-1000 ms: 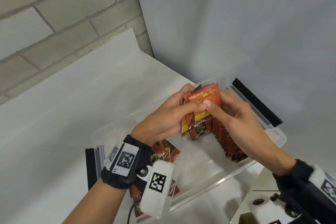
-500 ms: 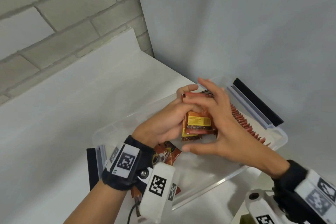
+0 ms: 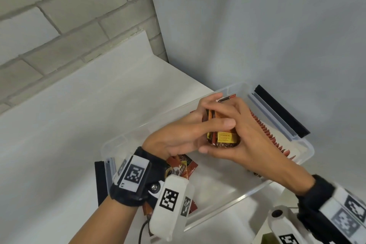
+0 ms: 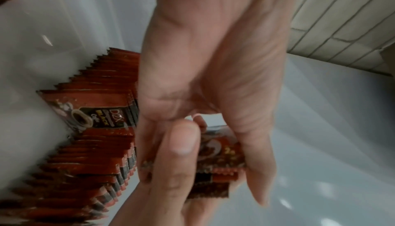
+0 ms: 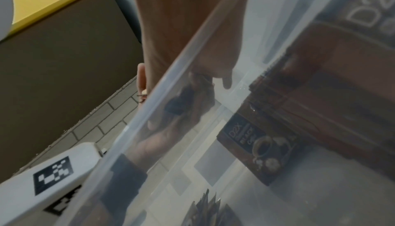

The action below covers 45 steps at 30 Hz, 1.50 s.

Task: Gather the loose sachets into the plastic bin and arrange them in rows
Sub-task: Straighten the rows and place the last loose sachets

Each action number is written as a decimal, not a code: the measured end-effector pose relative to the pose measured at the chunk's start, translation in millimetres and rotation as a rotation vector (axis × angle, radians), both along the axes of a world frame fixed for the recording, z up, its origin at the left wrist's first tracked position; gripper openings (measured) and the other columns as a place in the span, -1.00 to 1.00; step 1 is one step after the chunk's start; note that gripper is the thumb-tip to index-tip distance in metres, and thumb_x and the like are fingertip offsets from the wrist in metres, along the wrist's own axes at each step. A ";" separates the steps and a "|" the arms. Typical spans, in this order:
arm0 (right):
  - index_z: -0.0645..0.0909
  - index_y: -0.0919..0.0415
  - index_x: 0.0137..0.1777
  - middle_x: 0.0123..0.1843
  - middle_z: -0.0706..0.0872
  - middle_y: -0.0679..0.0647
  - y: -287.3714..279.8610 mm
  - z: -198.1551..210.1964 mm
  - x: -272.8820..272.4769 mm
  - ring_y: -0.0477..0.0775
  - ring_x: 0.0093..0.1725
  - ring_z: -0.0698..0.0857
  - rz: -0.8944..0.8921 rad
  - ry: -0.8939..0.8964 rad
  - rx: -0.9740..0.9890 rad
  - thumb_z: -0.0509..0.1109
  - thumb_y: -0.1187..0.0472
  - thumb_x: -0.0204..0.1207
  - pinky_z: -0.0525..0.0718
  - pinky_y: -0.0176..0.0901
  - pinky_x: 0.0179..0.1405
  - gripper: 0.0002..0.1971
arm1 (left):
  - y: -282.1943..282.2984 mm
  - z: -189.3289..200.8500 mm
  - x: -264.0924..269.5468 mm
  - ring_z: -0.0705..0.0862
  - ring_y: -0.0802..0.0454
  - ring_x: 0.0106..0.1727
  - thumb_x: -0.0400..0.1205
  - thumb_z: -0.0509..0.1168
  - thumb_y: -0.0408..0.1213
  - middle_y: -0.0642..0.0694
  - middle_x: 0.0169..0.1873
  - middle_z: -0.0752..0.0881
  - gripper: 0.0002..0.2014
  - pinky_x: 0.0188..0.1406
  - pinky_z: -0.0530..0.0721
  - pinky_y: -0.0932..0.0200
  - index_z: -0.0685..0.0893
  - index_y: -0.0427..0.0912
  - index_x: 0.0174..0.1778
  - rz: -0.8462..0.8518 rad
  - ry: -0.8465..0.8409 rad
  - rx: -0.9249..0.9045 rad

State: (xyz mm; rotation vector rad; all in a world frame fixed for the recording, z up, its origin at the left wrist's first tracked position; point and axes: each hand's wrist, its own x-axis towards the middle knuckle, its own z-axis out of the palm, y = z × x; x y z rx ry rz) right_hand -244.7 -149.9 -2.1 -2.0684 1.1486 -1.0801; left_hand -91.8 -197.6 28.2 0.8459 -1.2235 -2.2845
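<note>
Both hands hold one bundle of red-brown and yellow sachets [image 3: 223, 138] above the clear plastic bin [image 3: 227, 203]. My left hand [image 3: 184, 134] grips it from the left, thumb across its face. My right hand [image 3: 249, 136] wraps it from the right, fingers over the top and thumb beneath. One sachet edge [image 3: 227, 98] pokes out at the top. A long row of upright sachets [image 3: 265, 130] stands along the bin's right wall; in the left wrist view the row [image 4: 96, 145] lies beside the held bundle [image 4: 222, 162]. Loose sachets [image 3: 184, 164] lie in the bin under my left wrist.
Black lid clips sit at the bin's far end [image 3: 281, 111] and near end [image 3: 100, 180]. The bin stands on a white table [image 3: 79, 115] in a corner between a block wall [image 3: 69, 16] and a plain wall. The right wrist view looks through the bin wall [image 5: 171, 94].
The bundle, held upright and fanned a second ago, is now lower and squared into a compact stack. My right hand has closed over its top and underside.
</note>
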 end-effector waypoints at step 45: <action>0.71 0.24 0.02 -0.02 0.80 0.07 -2.4 12.8 -10.6 -0.03 -0.01 0.78 -0.182 -0.647 0.223 0.41 0.35 0.45 0.70 -0.33 -0.03 -0.83 | -16.0 -0.1 4.6 0.77 -0.09 -0.22 0.57 0.30 -0.18 -0.26 -0.11 0.77 -0.72 -0.22 0.77 0.10 0.65 -0.17 0.18 0.198 0.069 0.093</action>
